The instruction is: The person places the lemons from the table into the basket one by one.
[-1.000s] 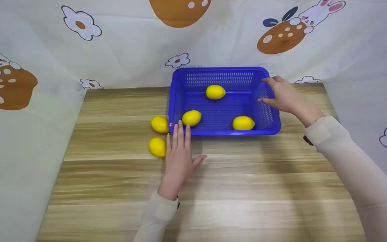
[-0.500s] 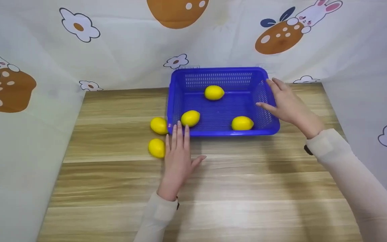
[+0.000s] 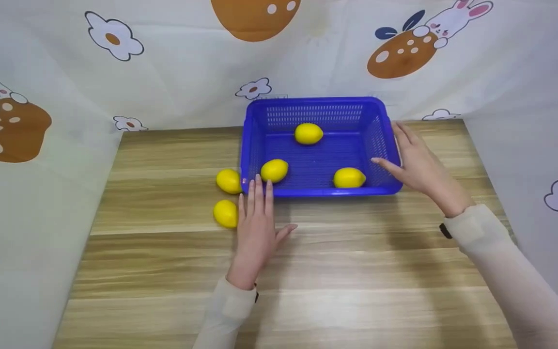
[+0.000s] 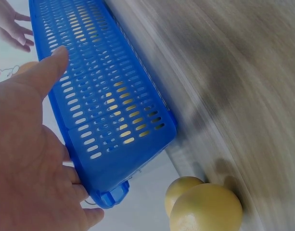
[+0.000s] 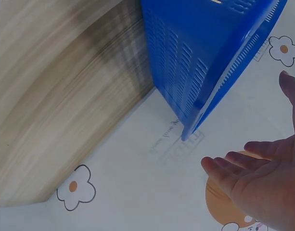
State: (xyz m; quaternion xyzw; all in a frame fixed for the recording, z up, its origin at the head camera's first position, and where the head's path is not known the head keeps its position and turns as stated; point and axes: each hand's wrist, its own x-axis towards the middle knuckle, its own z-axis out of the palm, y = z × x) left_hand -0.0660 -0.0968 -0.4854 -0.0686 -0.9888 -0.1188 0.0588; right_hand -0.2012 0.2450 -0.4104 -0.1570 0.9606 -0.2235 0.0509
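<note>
A blue plastic basket (image 3: 327,192) with slotted walls stands at the back of the wooden table. Three lemons lie inside it: one lemon (image 3: 308,134) toward the back, another lemon (image 3: 274,171) at the front left, a third lemon (image 3: 349,178) at the front right. My left hand (image 3: 256,232) rests straight fingertips on the front left rim, thumb spread out. Over the right rim my right hand (image 3: 417,162) is spread, thumb reaching above the basket's inside; in the right wrist view a gap shows between its fingers (image 5: 219,171) and the basket wall.
Outside the basket's left end, a lemon (image 3: 228,181) lies close against its wall, and another lemon (image 3: 225,214) lies beside my left fingers. A pale cloth (image 3: 187,63) printed with rabbits and flowers hangs around the back and sides of the table (image 3: 153,271).
My right hand has moved back from the basket's right rim, outward and toward the front. The left hand, the basket and the lemons stay where they were.
</note>
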